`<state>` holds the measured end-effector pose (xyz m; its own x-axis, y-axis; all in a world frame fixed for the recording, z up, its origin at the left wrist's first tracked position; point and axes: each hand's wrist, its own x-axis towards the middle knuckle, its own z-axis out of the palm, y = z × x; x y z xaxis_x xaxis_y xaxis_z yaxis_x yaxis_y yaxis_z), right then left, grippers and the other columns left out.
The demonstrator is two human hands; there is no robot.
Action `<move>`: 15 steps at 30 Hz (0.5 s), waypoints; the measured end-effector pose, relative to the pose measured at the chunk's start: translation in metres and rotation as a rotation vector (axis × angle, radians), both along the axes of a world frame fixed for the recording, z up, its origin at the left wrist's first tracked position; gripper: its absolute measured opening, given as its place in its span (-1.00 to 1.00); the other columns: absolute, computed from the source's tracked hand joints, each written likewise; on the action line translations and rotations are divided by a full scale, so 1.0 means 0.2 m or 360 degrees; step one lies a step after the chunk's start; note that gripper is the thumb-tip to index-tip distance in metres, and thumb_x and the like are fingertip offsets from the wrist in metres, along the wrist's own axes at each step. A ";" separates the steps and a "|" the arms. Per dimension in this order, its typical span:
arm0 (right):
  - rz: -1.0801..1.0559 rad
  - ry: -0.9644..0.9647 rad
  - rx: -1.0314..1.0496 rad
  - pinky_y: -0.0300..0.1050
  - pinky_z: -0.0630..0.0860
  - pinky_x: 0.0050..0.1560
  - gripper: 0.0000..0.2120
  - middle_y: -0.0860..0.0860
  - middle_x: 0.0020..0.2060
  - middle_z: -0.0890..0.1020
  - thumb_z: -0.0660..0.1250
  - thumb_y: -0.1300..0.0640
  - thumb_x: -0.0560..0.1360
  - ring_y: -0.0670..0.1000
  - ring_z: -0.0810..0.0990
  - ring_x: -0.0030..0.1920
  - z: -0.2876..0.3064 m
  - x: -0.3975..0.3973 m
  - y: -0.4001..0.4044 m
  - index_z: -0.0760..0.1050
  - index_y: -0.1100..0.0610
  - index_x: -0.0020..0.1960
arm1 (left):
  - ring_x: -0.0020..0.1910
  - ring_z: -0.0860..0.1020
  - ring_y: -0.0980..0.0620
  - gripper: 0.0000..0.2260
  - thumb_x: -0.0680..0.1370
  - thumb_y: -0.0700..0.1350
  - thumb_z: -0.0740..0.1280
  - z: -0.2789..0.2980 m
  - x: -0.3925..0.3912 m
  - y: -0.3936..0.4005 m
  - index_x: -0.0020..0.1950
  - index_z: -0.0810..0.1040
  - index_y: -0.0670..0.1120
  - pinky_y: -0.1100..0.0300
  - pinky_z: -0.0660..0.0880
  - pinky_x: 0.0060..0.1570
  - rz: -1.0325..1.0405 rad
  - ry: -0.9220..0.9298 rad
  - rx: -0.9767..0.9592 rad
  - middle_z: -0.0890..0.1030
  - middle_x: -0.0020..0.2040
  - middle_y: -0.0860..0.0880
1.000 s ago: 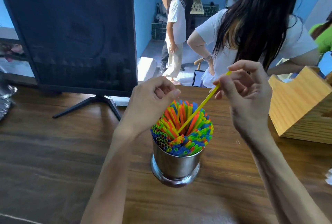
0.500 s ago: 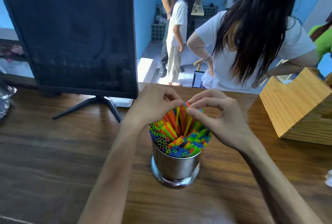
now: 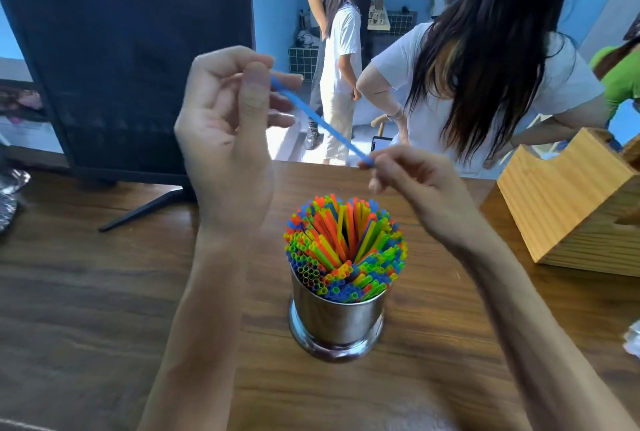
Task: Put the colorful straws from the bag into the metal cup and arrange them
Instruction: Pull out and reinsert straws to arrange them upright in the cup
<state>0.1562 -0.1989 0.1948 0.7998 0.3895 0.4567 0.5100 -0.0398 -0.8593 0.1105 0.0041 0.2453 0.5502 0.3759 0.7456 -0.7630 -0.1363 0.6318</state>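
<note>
Nearest on the dark wooden tabletop (image 3: 86,309) stands the shiny round metal cup (image 3: 337,320), packed with colorful plastic straws (image 3: 344,250) that fan outward around an open gap in the middle. Half a second ago both hands were down among those straw tips; now they are lifted clear above the cup. Between them runs a single thin blue straw (image 3: 320,121), sloping down from left to right. The left hand (image 3: 225,126) pinches its upper end between thumb and curled fingers, and the right hand (image 3: 412,181) pinches its lower end with its fingertips. Pulling one straw out suggests the filling is done and arranging is under way, the blue straw probably due for reinsertion. No bag is in view. Farther back stand a black monitor (image 3: 138,74) and a pale wooden box (image 3: 571,209).
</note>
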 end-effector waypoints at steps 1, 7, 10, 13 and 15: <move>-0.0028 0.0058 0.0159 -0.23 0.54 -0.07 -0.88 -0.06 -0.31 0.66 0.32 0.14 0.61 -0.08 0.61 -0.23 0.02 0.01 -0.03 0.65 0.08 0.01 | -0.19 0.65 0.02 -0.94 0.70 -0.15 0.26 -0.01 0.00 0.02 0.07 0.52 -0.06 0.16 0.57 -0.18 0.0026 0.0040 -0.0018 0.72 -0.12 0.03; -0.0015 0.0502 0.1024 -0.31 0.57 -0.22 -0.76 -0.10 -0.35 0.62 0.63 -0.12 0.27 -0.11 0.65 -0.25 0.07 0.04 -0.18 0.71 0.00 -0.19 | -0.23 0.61 0.28 -0.90 0.56 -0.16 0.48 -0.11 -0.01 0.16 -0.08 0.71 0.05 0.41 0.49 -0.17 -0.0263 0.0887 0.0846 0.70 -0.25 0.15; -0.0070 0.0311 0.0920 -0.23 0.59 -0.06 -0.76 -0.13 -0.21 0.68 0.55 -0.18 0.38 -0.10 0.67 -0.12 0.07 0.03 -0.18 0.72 -0.02 -0.12 | -0.30 0.57 0.36 -0.91 0.56 -0.06 0.49 -0.14 0.02 0.13 -0.12 0.73 0.12 0.48 0.42 -0.22 -0.0463 0.1218 0.1283 0.62 -0.35 0.31; -0.0189 0.0051 0.0686 -0.22 0.60 -0.09 -0.89 -0.10 -0.20 0.68 0.46 -0.05 0.52 -0.06 0.70 -0.17 0.06 0.00 -0.13 0.69 -0.05 -0.01 | -0.11 0.60 0.29 -0.92 0.60 0.02 0.42 -0.18 0.08 0.05 -0.03 0.72 0.17 0.40 0.45 -0.11 -0.0219 0.1193 0.1127 0.70 -0.10 0.23; -0.0264 -0.0170 0.0440 -0.17 0.61 -0.12 -0.80 -0.05 -0.25 0.66 0.45 0.14 0.56 -0.02 0.71 -0.22 0.05 -0.03 -0.10 0.59 -0.06 0.15 | -0.06 0.58 0.24 -0.88 0.60 0.00 0.41 -0.20 0.13 0.01 0.08 0.71 0.17 0.43 0.44 -0.11 -0.0197 0.1192 0.1184 0.68 -0.03 0.19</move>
